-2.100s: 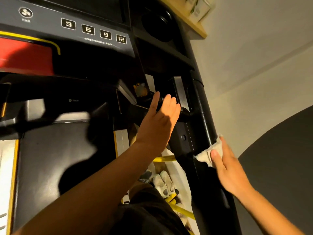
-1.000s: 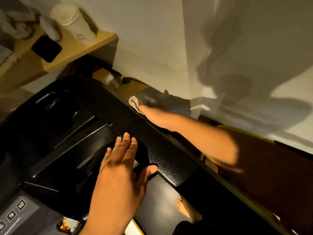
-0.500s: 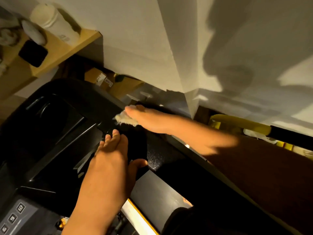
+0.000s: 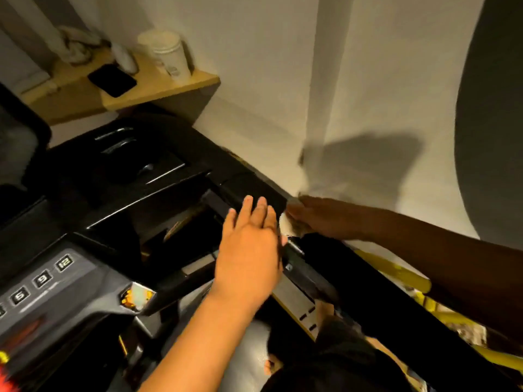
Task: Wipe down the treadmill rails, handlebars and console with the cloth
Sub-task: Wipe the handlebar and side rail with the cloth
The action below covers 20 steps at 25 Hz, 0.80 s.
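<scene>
Since the earlier frame, the right hand point(image 4: 325, 219) had drawn the gripped cloth point(image 4: 287, 226) back along the handlebar point(image 4: 254, 190) to beside the flat, loosely spread, empty left hand point(image 4: 249, 247), evidently bracing.

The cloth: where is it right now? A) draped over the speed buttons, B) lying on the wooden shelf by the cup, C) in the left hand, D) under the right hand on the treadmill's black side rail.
D: the pale cloth shows bunched under the right hand on the black rail, while the left hand is flat and empty.
</scene>
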Tool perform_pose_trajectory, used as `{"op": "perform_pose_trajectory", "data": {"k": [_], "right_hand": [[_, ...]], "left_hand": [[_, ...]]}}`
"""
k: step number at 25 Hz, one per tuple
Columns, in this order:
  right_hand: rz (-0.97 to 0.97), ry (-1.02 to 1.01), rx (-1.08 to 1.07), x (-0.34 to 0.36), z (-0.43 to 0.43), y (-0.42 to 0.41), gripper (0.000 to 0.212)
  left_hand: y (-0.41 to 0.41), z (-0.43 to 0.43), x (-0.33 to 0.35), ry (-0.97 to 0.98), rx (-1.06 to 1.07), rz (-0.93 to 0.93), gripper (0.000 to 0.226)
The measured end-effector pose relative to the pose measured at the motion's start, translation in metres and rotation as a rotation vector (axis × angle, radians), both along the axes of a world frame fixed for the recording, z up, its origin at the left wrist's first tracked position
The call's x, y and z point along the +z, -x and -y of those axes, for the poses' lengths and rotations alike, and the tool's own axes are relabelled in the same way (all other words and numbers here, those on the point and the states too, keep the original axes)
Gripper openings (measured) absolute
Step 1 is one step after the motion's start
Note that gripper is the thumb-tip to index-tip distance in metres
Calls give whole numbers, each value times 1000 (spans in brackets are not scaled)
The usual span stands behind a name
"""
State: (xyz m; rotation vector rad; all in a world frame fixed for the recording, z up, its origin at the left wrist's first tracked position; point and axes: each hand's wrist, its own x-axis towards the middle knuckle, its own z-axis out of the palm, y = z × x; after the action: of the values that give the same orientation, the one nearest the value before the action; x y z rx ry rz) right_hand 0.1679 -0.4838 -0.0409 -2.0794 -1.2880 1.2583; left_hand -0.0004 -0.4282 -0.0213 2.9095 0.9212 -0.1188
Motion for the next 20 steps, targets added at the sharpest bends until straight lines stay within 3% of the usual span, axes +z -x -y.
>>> {"op": "perform_pose_trajectory", "data": {"k": [3,6,8,10,11,13,16,20], "right_hand": [[19,-181,-77,15,-18,30,32],[189,-77,-68,6,15,38,47],[259,-27,-98,4,65,40,50],[563,-65,25,-12,136,33,33],[622,-60,33,-32,173,24,22],[567,2,-89,-46,218,16,23],[444,7,-107,-31,182,16,41],[409,-195,41,-8,52,33,56]], "left_hand": [[5,-4,-6,88,-3,78,64],[11,-11,-10,135,-3,49,64],[11,-9,-14,115,-13,55,68],[10,-8,-14,93,-7,13,71],[10,-7,-13,74,-9,0,71],[9,-3,-11,48,10,15,69],[7,5,-5,81,33,46,63],[5,13,9,132,38,-139,88]]}}
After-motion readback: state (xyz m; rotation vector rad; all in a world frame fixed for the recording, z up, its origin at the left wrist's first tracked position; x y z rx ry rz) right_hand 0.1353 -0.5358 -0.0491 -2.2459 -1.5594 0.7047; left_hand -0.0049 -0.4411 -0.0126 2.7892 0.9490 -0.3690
